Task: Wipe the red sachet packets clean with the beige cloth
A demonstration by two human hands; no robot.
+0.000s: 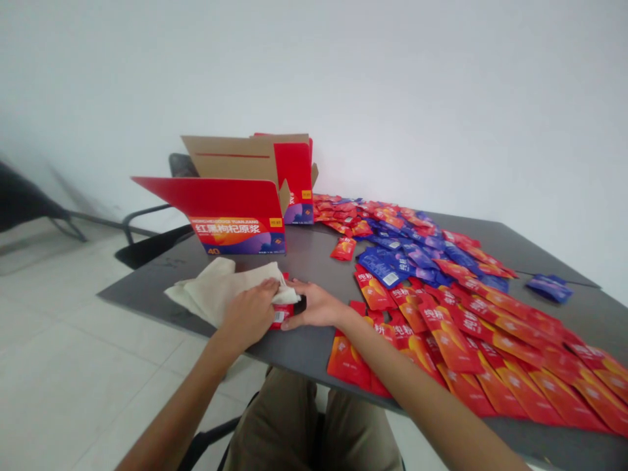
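My left hand (249, 315) is closed on a cream cloth (216, 288), pressing part of it onto a red pouch (279, 318) lying on the table. Much of that pouch is covered by the cloth and my fingers; a white barcode patch shows at its lower part. From the right side, my right hand (316, 305) grips the pouch's edge between thumb and fingers. The cloth lies bunched, spreading leftward over the table. Under and beside my right forearm lie rows of red-orange pouches (449, 333).
An open red carton (235, 222) stands behind the cloth, with another carton (297, 176) behind it. Mixed blue pouches (392, 261) and red ones are heaped at the back right. A lone blue pouch (549, 286) lies far right. The grey table's edge (294, 366) runs before my knees.
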